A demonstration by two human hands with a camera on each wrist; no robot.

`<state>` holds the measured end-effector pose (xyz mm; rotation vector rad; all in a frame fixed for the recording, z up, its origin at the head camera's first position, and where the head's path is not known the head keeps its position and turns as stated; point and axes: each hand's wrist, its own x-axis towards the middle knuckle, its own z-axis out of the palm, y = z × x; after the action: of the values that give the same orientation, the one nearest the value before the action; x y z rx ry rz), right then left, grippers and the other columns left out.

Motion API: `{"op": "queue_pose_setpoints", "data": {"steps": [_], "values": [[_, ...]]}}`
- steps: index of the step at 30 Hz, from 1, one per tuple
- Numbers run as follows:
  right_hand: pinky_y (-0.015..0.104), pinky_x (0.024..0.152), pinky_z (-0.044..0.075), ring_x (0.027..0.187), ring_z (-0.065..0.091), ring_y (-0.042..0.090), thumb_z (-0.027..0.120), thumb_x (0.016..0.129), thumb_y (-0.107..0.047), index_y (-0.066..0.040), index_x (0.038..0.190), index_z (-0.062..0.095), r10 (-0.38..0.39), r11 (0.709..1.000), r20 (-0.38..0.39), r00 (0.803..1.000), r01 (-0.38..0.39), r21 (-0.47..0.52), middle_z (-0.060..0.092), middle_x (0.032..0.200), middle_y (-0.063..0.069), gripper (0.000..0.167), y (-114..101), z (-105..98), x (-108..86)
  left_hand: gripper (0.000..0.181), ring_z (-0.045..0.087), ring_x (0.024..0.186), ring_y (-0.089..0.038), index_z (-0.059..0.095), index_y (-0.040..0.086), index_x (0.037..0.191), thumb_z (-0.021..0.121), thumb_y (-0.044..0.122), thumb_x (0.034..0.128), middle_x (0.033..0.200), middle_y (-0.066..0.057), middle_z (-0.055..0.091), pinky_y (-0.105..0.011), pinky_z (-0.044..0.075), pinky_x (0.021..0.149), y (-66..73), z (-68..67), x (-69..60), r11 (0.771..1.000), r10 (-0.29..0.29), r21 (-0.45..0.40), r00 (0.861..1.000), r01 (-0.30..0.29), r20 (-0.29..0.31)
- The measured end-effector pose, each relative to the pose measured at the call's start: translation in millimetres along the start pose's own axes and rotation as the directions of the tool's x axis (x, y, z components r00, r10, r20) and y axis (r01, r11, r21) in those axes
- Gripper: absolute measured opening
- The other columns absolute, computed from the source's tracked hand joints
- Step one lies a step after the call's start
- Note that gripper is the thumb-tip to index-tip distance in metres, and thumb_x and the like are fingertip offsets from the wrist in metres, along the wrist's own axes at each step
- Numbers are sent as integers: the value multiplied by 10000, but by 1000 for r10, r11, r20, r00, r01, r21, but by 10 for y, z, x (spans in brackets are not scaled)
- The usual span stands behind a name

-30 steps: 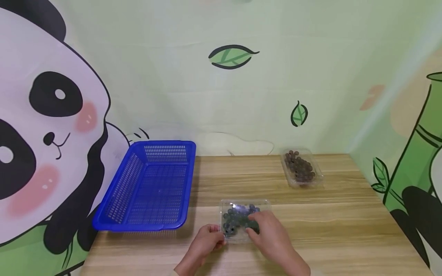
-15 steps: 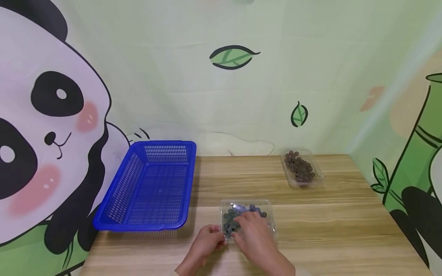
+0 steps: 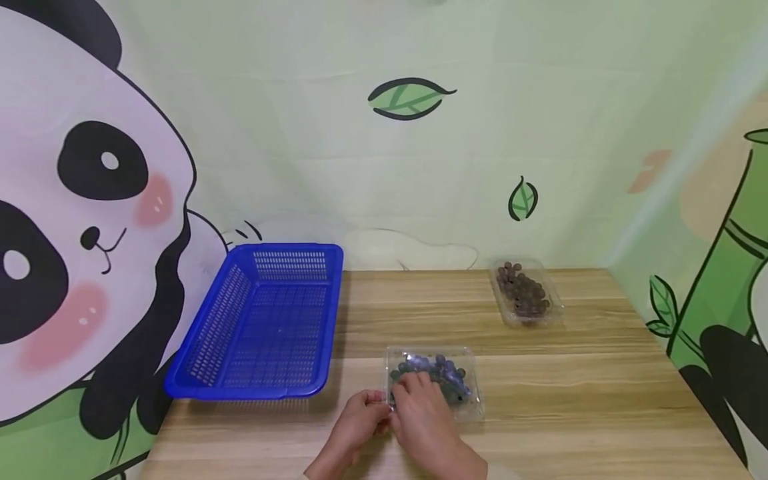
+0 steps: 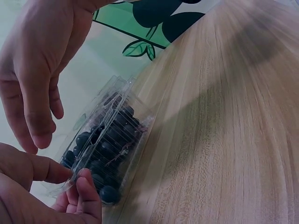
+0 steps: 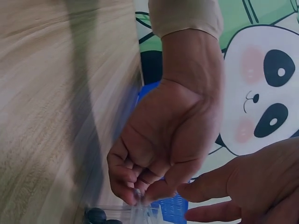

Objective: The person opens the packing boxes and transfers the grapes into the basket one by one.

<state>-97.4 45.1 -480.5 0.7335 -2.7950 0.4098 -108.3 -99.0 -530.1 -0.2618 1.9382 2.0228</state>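
A clear plastic clamshell box (image 3: pixel 478 403) of dark grapes (image 3: pixel 450 370) lies near the front of the table. My left hand (image 3: pixel 362 421) pinches the rim at its front left corner between thumb and fingers, which the left wrist view shows closely. Over the box's left part is my right hand (image 3: pixel 425 419), its fingers bent loosely downward. In the left wrist view this right hand (image 4: pixel 39 65) hangs above the lid with nothing held. Whether the lid is fully fastened at the pinched corner cannot be told.
A blue plastic basket (image 3: pixel 329 373) with slotted walls stands to the left, with nothing inside. At the back right sits another clear box (image 3: pixel 555 313) holding reddish-brown grapes (image 3: pixel 522 290). A panda-print cloth (image 3: pixel 288 133) hangs behind the wooden table (image 3: pixel 570 400).
My right hand has moved left across the box, from its right side to the corner beside my left hand. The left hand keeps its pinch in the same place.
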Motion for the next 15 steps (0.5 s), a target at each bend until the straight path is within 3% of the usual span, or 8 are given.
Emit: {"op": "queue_pose_setpoints", "data": {"steps": [8, 15], "values": [[412, 826, 497, 1027, 553, 269, 815, 828, -154, -36, 1068, 735, -16, 999, 50, 999, 18, -38, 628, 1098, 100, 280, -5, 84, -4, 279, 611, 696, -99, 550, -145, 1185, 598, -17, 942, 884, -63, 635, -238, 543, 652, -47, -34, -2, 999, -21, -23, 1000, 22, 19], [424, 815, 493, 1029, 549, 288, 831, 786, -146, -61, 1078, 746, -33, 998, 37, 999, 35, -60, 622, 1119, 123, 317, -14, 171, -8, 303, 621, 759, -106, 546, -151, 1217, 610, 46, 996, 947, -70, 645, -256, 560, 710, -110, -73, 12, 997, -10, -71, 999, 13, 47]]}}
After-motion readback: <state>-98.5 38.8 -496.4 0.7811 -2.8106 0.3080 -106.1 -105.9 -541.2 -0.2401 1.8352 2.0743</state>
